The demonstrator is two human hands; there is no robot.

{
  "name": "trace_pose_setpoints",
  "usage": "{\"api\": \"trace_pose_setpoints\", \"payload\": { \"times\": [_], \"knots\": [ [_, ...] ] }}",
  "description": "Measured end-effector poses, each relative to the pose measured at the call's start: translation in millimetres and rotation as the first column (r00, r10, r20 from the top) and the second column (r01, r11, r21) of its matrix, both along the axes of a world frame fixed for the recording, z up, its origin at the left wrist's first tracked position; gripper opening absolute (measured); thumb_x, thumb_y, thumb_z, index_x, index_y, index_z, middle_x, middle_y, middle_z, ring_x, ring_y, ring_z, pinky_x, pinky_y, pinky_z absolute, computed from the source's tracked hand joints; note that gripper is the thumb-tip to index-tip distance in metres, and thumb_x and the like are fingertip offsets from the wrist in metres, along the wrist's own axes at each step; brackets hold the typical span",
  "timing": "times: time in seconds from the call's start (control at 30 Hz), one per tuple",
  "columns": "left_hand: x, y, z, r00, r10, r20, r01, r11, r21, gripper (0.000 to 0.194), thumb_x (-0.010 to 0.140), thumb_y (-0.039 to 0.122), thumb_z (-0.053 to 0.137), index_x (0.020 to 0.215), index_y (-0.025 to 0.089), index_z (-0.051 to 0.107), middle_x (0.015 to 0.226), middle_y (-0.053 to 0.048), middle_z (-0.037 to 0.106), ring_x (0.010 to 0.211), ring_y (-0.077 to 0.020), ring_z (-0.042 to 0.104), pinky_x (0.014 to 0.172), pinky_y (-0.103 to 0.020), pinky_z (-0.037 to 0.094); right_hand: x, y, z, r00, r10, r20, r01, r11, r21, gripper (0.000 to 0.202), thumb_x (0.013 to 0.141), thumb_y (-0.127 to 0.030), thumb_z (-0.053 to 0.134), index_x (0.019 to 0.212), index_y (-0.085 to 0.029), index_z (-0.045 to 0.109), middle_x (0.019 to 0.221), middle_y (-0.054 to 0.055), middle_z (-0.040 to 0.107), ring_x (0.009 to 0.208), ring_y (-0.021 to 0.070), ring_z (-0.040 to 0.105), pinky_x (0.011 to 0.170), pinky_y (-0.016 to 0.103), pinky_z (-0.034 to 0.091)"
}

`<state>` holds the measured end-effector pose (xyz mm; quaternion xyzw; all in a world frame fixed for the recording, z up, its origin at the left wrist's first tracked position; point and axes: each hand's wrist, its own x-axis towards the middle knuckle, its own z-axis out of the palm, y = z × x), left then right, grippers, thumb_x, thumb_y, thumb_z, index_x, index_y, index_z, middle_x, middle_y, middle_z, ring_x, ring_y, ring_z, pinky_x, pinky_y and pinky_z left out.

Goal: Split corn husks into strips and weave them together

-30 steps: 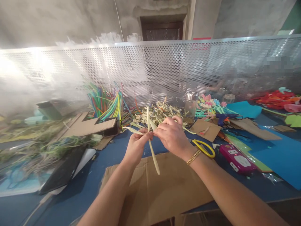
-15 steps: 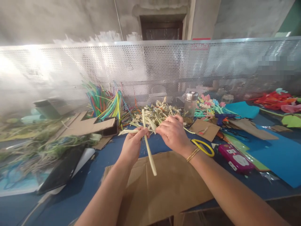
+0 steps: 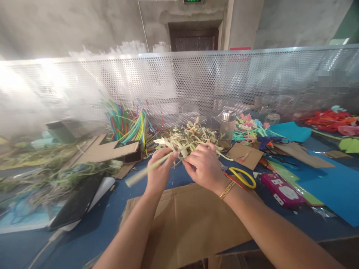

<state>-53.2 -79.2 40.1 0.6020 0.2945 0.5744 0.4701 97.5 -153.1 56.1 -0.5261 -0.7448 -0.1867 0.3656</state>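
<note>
Over the back edge of the cardboard sheet (image 3: 190, 216), my hands work close together. My left hand (image 3: 159, 170) is closed in a pinch on a pale, flat straw-like strip (image 3: 140, 175), whose blurred end slants down to the left. Beside it, my right hand (image 3: 203, 164), with a gold chain bracelet (image 3: 226, 190) at the wrist, has its fingers pressed together near a pale leaf-shaped tip (image 3: 183, 151). What lies between those fingers is hidden. Just behind both hands is a heap of pale curled scraps (image 3: 198, 130).
Yellow-handled scissors (image 3: 243, 177) and a magenta device (image 3: 282, 189) lie to the right, near a glass jar (image 3: 227, 125) and blue sheets (image 3: 325, 186). Leftward are coloured stems (image 3: 123, 121), cut cardboard (image 3: 112, 149) and greenish fibres (image 3: 50, 175). A perforated metal screen (image 3: 157, 86) spans the back.
The long pale strip has swung from pointing down toward me to slanting down left across my left hand. Both hands stay close together; the view has tilted up slightly.
</note>
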Motion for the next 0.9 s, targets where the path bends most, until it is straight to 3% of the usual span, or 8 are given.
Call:
{"api": "trace_pose_setpoints", "payload": {
  "times": [0.1,0.27,0.33,0.4,0.43,0.5,0.77,0.9],
  "knots": [
    [-0.4,0.9,-2.0,1.0,0.001,0.019,-0.002,0.999,0.042,0.014,0.074,0.033,0.072,0.081,0.02,0.076,0.092,-0.006,0.072,0.098,-0.0226,0.06,0.093,-0.033,0.04,2.4,-0.7,2.6,0.994,0.058,-0.092,-0.059,0.998,-0.008,0.024,0.09,-0.036,0.052,0.078,-0.025,0.07,0.073,0.002,0.067,0.082,0.0203,0.05,0.087,0.041,0.023],
    [1.3,-3.5,0.2,0.971,-0.235,-0.047,0.231,0.97,-0.081,0.014,0.074,0.033,0.07,0.074,0.02,0.076,0.087,-0.006,0.071,0.096,-0.0254,0.06,0.092,-0.034,0.04,17.2,8.0,3.5,0.9,0.069,-0.43,-0.107,0.992,-0.065,0.025,0.088,-0.045,0.057,0.086,-0.026,0.075,0.089,0.005,0.069,0.093,0.0222,0.054,0.089,0.04,0.03],
    [2.4,-6.0,1.1,0.934,-0.354,-0.048,0.346,0.93,-0.122,0.015,0.074,0.033,0.069,0.075,0.021,0.077,0.089,-0.006,0.071,0.1,-0.0267,0.06,0.095,-0.035,0.039,19.0,11.9,0.4,0.776,0.185,-0.603,-0.35,0.922,-0.168,0.029,0.087,-0.046,0.057,0.076,-0.025,0.074,0.088,0.004,0.069,0.092,0.0205,0.058,0.087,0.037,0.037],
    [3.2,-7.8,1.2,0.899,-0.435,-0.051,0.424,0.894,-0.143,0.015,0.075,0.033,0.068,0.077,0.021,0.077,0.089,-0.006,0.072,0.101,-0.027,0.06,0.096,-0.036,0.038,17.0,14.4,-3.3,0.556,0.24,-0.796,-0.604,0.775,-0.189,0.026,0.085,-0.045,0.06,0.075,-0.025,0.074,0.092,0.003,0.07,0.09,0.0186,0.061,0.085,0.035,0.043],
    [3.4,-8.2,1.0,0.89,-0.453,-0.055,0.442,0.885,-0.146,0.015,0.076,0.032,0.068,0.078,0.02,0.077,0.087,-0.006,0.073,0.1,-0.0268,0.061,0.096,-0.036,0.038,15.1,15.1,-4.9,0.444,0.227,-0.867,-0.683,0.712,-0.163,0.022,0.082,-0.044,0.063,0.079,-0.026,0.074,0.095,0.002,0.071,0.09,0.0181,0.062,0.085,0.035,0.045],
    [3.5,-8.0,0.1,0.886,-0.46,-0.062,0.448,0.882,-0.145,0.015,0.076,0.032,0.068,0.081,0.021,0.077,0.085,-0.005,0.073,0.098,-0.0263,0.062,0.096,-0.037,0.038,10.9,16.2,-7.4,0.288,0.178,-0.941,-0.734,0.672,-0.097,0.019,0.075,-0.041,0.071,0.086,-0.026,0.075,0.095,0.002,0.072,0.089,0.0179,0.063,0.086,0.037,0.047],
    [2.8,-5.0,-2.1,0.952,-0.194,-0.237,0.182,0.981,-0.072,0.018,0.069,0.033,0.075,0.082,0.021,0.077,0.085,-0.004,0.072,0.096,-0.0273,0.06,0.087,-0.034,0.042,-5.0,22.5,-19.0,0.171,0.117,-0.978,-0.61,0.792,-0.011,0.018,0.067,-0.038,0.076,0.079,-0.024,0.075,0.079,0.001,0.071,0.079,0.0171,0.064,0.079,0.034,0.049],
    [4.0,-10.7,2.7,0.947,-0.226,-0.229,0.211,0.974,-0.087,0.017,0.071,0.035,0.071,0.066,0.02,0.074,0.071,-0.003,0.069,0.08,-0.0234,0.06,0.079,-0.032,0.042,-2.1,27.7,-21.7,0.131,0.116,-0.985,-0.513,0.857,0.032,0.018,0.07,-0.039,0.074,0.066,-0.022,0.072,0.066,-0.001,0.066,0.066,0.0135,0.058,0.068,0.029,0.046]
  ]
}}
